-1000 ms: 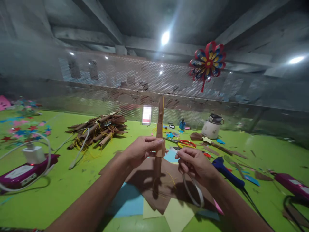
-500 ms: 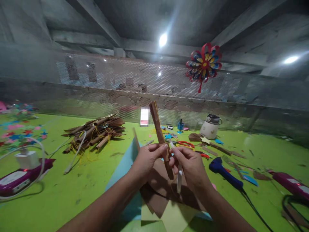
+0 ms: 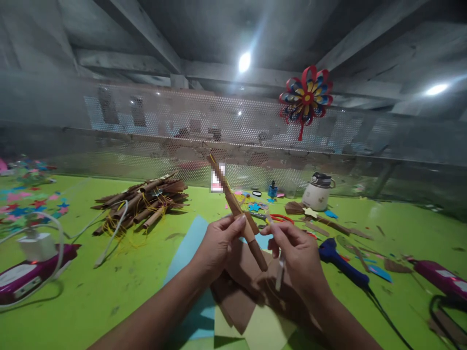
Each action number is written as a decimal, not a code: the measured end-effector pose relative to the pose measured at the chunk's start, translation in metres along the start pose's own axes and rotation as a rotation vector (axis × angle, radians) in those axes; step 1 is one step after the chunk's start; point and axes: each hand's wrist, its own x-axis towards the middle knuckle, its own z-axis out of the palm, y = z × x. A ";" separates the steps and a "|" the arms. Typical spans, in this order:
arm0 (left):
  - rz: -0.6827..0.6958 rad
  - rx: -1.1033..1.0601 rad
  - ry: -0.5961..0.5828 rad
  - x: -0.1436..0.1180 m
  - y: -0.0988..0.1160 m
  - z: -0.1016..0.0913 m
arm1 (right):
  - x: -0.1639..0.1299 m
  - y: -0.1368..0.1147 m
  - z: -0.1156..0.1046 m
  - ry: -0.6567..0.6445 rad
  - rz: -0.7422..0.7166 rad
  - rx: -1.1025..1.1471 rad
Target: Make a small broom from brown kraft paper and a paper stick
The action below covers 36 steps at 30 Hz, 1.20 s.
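Note:
My left hand [image 3: 222,243] is closed round a long, narrow piece of folded brown paper [image 3: 250,228], pinching it between thumb and fingers. The piece slants from upper left to lower right, and a yellow edge shows near its upper end. Just right of it, my right hand [image 3: 295,248] grips a slim whitish stick-like tool [image 3: 280,272], whose exact kind I cannot make out. Its upper tip is close to the paper's side. Below both hands lie brown paper sheets [image 3: 242,267], pale yellow paper [image 3: 270,328] and light blue paper [image 3: 189,248].
A pile of brown paper rolls [image 3: 146,199] with yellow threads lies at left. A blue glue gun [image 3: 343,265] and a white jug [image 3: 316,193] stand or lie at right. Purple power strips [image 3: 36,272] flank the green table [image 3: 138,272]. Red-handled pliers [image 3: 282,218] are behind my right hand.
The brown paper piece has tilted, its upper end swinging left and its lower end right. My right hand has moved slightly right with the whitish tool, away from the paper.

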 end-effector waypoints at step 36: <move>-0.074 -0.150 0.086 0.001 -0.009 -0.004 | -0.008 0.016 0.005 -0.157 -0.595 -0.591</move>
